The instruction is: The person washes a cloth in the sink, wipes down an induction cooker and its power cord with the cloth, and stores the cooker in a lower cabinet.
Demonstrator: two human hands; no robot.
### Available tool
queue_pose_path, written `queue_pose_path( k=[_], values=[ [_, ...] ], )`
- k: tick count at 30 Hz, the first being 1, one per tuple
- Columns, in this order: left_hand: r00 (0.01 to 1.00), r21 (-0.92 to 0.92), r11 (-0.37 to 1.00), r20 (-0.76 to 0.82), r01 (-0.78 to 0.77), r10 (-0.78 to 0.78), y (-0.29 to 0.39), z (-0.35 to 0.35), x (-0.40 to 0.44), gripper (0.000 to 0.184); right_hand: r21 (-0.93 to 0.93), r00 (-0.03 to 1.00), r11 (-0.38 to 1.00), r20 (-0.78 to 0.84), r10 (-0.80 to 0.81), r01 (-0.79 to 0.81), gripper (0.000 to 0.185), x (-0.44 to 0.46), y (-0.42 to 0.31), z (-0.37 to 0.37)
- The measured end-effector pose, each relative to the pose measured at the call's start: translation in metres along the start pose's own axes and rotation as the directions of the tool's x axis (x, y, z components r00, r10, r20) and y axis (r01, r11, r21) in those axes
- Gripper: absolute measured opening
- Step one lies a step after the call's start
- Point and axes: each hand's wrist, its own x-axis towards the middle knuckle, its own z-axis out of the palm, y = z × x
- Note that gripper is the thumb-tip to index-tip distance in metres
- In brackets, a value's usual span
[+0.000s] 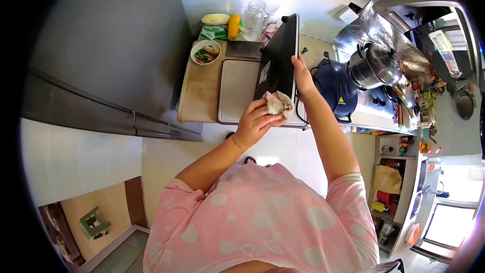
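Note:
A flat black appliance that looks like an induction cooktop (279, 53) stands tilted on its edge over the counter, a pale label on its dark side. My right hand (304, 77) grips its right edge, fingers along the rim. A crumpled, light-coloured cloth (279, 104) is in my left hand (251, 125), pressed against the near lower corner of the appliance. Under and left of it lies a pale rectangular board or tray (237, 88) with a dark rim. A black cord hangs by my right wrist.
Left on the wooden counter (197, 93) is a bowl of vegetables (205, 52); behind are a corn cob (233, 27) and a glass jug (256, 19). To the right stand a dark blue appliance (336, 88) and a steel pot (365, 71). A tall grey refrigerator (116, 45) borders the left.

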Motion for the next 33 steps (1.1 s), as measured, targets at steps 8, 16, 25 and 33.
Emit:
queue_pose_path(
  k=[8,16,25,33],
  values=[
    [0.992,-0.051,0.991,0.043,0.122,-0.12,-0.007,0.024,-0.055,0.031,0.143,0.994,0.985,0.064,0.091,-0.099,0.057,-0.021,-0.026,0.002],
    [0.845,-0.231,0.822,-0.002,0.52,-0.535,-0.033,0.046,-0.08,0.017,0.088,0.987,0.985,0.075,0.144,-0.151,0.058,-0.024,-0.033,0.004],
    [0.869,-0.496,0.759,-0.017,0.422,-0.494,-0.04,0.044,-0.037,0.017,0.071,0.984,0.982,0.003,0.177,-0.177,0.058,-0.024,-0.033,0.006],
    [0.912,-0.502,0.805,-0.074,0.315,-0.403,-0.032,0.04,0.024,0.043,0.025,0.986,0.987,-0.031,0.162,-0.161,0.053,-0.026,-0.038,0.009]
  ],
)
